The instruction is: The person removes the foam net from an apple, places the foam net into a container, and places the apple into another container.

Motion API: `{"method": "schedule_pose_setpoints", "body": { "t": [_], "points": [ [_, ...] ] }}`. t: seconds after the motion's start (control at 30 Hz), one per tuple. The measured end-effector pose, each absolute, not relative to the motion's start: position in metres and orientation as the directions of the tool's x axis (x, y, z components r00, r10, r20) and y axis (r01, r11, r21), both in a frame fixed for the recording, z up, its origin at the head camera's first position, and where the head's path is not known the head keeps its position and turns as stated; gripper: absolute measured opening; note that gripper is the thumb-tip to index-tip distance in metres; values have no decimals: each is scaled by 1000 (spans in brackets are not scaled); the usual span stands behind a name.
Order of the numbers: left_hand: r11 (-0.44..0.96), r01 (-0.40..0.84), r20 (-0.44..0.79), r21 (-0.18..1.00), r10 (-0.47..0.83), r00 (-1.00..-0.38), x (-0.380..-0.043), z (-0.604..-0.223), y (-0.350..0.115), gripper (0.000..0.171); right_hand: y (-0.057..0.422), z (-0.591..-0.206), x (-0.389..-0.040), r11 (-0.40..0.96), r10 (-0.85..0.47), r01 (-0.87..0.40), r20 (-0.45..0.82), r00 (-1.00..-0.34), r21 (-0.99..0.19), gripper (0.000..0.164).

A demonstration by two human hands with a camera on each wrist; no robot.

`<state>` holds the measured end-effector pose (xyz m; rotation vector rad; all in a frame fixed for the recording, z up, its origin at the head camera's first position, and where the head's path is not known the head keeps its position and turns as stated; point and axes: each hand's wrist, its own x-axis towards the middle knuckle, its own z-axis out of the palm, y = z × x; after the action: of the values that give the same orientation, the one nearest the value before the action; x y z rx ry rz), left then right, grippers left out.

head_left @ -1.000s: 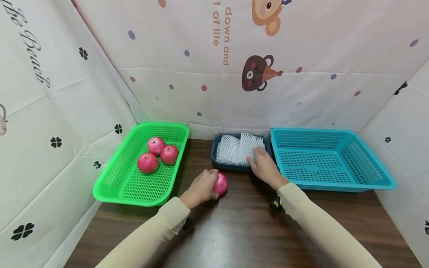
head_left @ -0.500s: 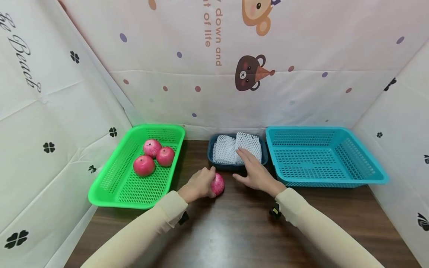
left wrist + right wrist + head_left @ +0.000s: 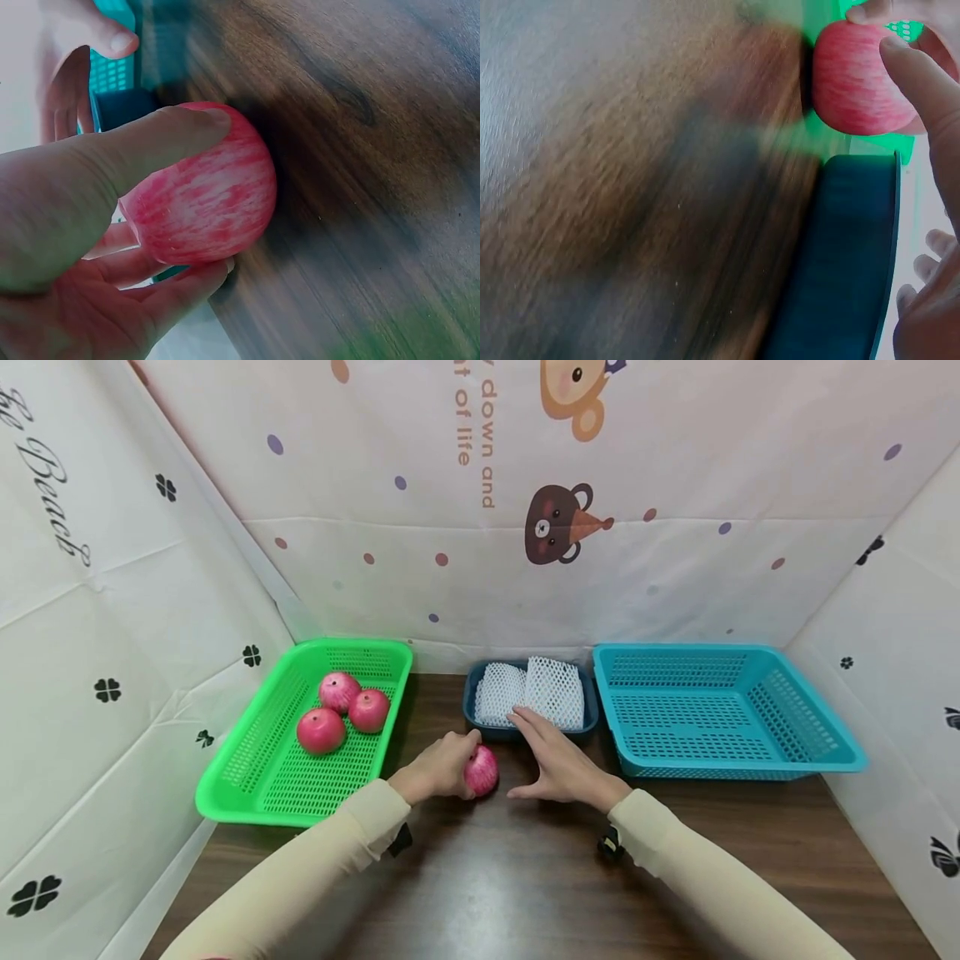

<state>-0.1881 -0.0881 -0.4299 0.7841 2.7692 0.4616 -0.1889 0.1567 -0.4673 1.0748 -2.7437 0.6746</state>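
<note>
A red, streaked apple (image 3: 482,771) is at the middle of the brown table, in front of the small navy tray (image 3: 471,714). My left hand (image 3: 441,765) grips it from the left; in the left wrist view the thumb lies over one side of the apple (image 3: 214,195) and the fingers curl round the other. My right hand (image 3: 562,766) is just right of the apple, thumb and fingers spread apart, holding nothing. White foam net sleeves (image 3: 555,693) lie in the tray, behind the right fingertips.
At the left stands a green basket (image 3: 300,817) with three apples (image 3: 322,731) in it. A blue basket (image 3: 742,768) stands at the right, beside the tray. Printed white cloth (image 3: 360,585) walls off the back and both sides of the table.
My right hand has drawn back from the foam nets in the tray toward the apple, its fingers spreading. My left hand keeps its grip on the apple. The head view has shifted slightly.
</note>
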Motion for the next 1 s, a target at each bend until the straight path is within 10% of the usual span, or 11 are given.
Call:
{"method": "schedule_pose_setpoints", "body": {
  "t": [1.0],
  "points": [
    [713,543,114,443,556,-823,-200,-373,-152,83,129,-469,-192,547,-678,-763,352,-646,-345,121]
  ]
}}
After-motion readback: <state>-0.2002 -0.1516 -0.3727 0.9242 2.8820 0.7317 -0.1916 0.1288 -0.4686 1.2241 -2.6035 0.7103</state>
